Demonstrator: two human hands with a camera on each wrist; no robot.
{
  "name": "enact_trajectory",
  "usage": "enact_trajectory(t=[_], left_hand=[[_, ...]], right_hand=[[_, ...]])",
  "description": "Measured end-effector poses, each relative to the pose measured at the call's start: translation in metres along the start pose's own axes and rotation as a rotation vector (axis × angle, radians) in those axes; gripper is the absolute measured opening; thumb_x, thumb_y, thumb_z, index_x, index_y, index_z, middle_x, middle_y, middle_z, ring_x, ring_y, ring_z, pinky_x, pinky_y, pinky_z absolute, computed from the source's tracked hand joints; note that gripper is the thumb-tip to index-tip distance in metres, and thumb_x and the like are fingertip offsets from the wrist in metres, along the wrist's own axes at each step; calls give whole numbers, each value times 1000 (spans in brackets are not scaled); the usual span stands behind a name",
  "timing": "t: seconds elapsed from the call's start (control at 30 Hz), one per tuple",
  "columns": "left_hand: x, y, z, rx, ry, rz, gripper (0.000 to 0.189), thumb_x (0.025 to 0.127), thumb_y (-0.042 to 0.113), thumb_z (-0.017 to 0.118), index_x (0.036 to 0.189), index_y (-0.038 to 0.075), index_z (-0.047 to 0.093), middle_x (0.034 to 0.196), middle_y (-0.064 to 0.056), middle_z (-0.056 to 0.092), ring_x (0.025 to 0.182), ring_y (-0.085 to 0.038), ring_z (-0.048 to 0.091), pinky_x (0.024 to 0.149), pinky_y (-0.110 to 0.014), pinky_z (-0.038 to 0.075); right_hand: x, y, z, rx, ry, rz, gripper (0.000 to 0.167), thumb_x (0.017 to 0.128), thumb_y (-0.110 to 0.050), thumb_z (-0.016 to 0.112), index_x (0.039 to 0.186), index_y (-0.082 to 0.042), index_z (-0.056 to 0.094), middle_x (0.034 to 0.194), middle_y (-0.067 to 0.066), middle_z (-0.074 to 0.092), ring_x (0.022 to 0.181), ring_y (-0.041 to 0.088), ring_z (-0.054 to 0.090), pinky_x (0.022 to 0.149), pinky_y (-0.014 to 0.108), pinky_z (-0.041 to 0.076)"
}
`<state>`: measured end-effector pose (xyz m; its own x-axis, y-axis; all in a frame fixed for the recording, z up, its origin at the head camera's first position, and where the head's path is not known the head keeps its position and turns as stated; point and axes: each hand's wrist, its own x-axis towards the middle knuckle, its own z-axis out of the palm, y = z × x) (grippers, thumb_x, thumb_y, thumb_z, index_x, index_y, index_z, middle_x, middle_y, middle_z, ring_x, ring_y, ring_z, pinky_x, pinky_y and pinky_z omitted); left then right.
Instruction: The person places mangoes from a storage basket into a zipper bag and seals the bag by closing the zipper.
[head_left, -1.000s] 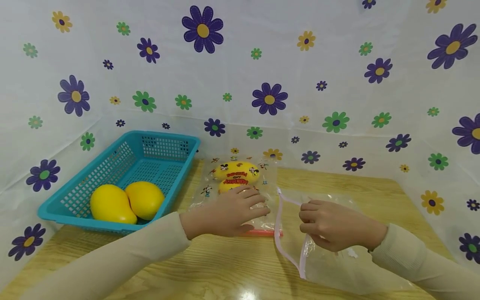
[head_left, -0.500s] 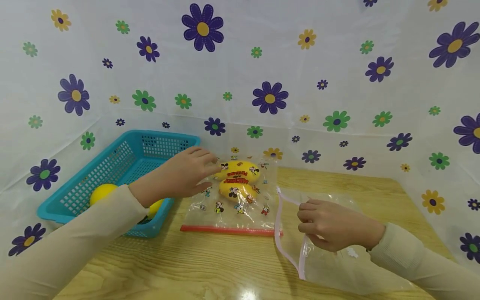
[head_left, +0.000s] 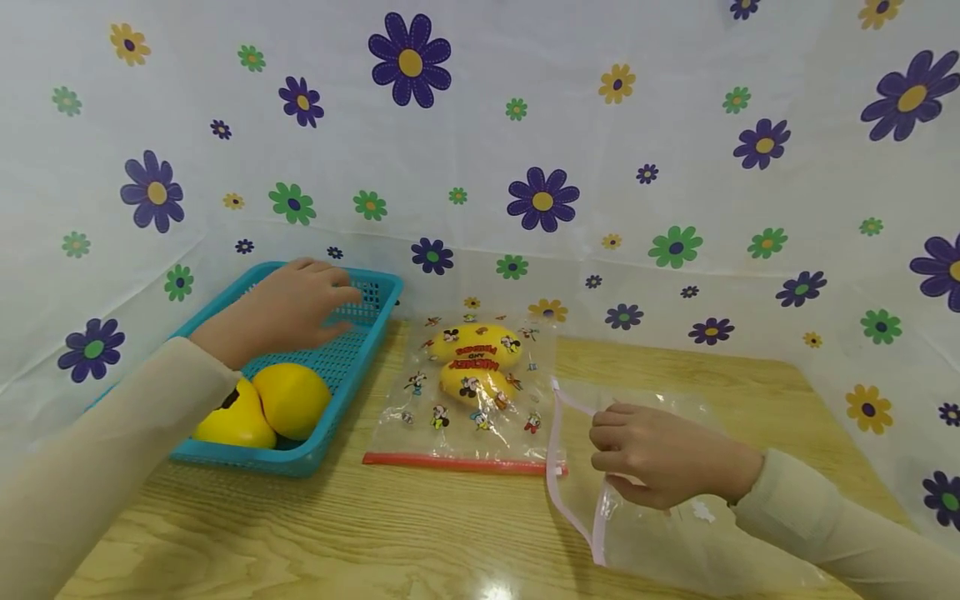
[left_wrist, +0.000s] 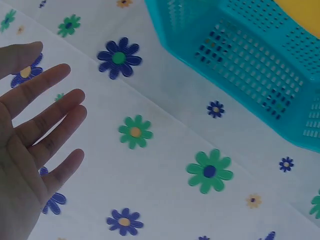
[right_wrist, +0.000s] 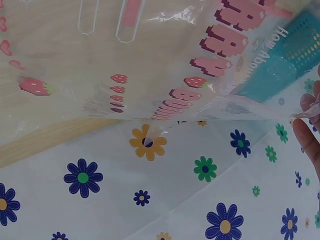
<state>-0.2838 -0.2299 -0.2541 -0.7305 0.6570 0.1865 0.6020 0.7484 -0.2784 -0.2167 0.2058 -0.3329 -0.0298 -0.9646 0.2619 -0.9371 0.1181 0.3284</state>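
Note:
My left hand [head_left: 281, 307] hovers over the blue-green plastic basket [head_left: 358, 379], holding nothing. In the left wrist view its fingers [left_wrist: 47, 100] are spread, with the basket off to the right. Two yellow mangoes lie at the basket's near end: one mango [head_left: 292, 402] shows whole, while my sleeve partly covers the other mango [head_left: 238, 419]. My right hand [head_left: 663, 454] pinches the mouth of a clear zip bag [head_left: 720, 533] with pale pink edges, keeping it parted. Pink lettering and strawberries mark this bag [right_wrist: 117, 92] in the right wrist view.
Between basket and pink-edged bag lies a cartoon-printed zip bag [head_left: 405, 429] with a red slider strip [head_left: 465, 463] and two yellow fruits [head_left: 480, 350] inside. The wooden table [head_left: 390, 533] meets a white flower-patterned cloth [head_left: 465, 125] at the back and sides.
My left hand has moved left from above the cartoon-printed bag to over the basket. My right hand keeps its hold on the pink-edged bag almost unmoved.

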Motion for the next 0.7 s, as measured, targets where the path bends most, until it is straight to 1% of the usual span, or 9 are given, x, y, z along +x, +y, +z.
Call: enact_trajectory(t=[0.1,0.2,0.3,0.4,0.5,0.6,0.7], left_hand=[[-3,-8,2,-8,-51,-36,31,82,24,69,110,10,66,111,-14,65,108,-36,57,98,-56,40],[-4,-13,8,-17,-135,-70,35,83,25,67,114,9,65,116,-16,64,111,-38,56,98,-58,39],[-7,-17,21,-29,-229,-78,32,83,25,67,111,10,66,114,-16,65,109,-38,58,95,-59,40],[-10,-19,35,-55,-299,-69,28,80,24,68,106,12,68,110,-13,67,103,-35,60,93,-60,41],[-13,-20,44,-75,-341,-55,27,79,24,70,103,12,69,105,-10,69,97,-30,63,90,-59,43],[-14,-21,51,-85,-379,-46,27,77,24,72,102,12,68,101,-7,69,92,-27,63,87,-57,44],[-15,-21,57,-99,-412,-46,29,76,19,73,104,12,68,103,-7,69,93,-27,63,88,-56,43]], right_hand=[[0,0,1,-4,-2,-2,21,69,-17,71,69,-20,50,70,-7,38,66,8,35,66,23,34],[1,0,2,-4,-1,-2,21,69,-18,71,69,-20,50,70,-8,38,66,8,35,66,23,35],[0,-1,2,-2,0,0,21,69,-18,71,69,-20,50,70,-7,39,66,8,35,67,23,35],[0,-1,2,-2,0,0,21,69,-18,71,70,-20,50,71,-8,39,66,8,36,67,23,36],[0,-1,2,-8,0,-2,22,68,-18,72,70,-20,50,71,-8,40,67,8,37,67,24,36],[0,-1,1,-16,2,-8,24,66,-18,74,70,-20,50,71,-8,41,67,8,38,67,24,37],[0,-1,1,-15,6,-8,25,65,-18,75,69,-21,50,71,-8,41,67,8,37,67,24,36]])
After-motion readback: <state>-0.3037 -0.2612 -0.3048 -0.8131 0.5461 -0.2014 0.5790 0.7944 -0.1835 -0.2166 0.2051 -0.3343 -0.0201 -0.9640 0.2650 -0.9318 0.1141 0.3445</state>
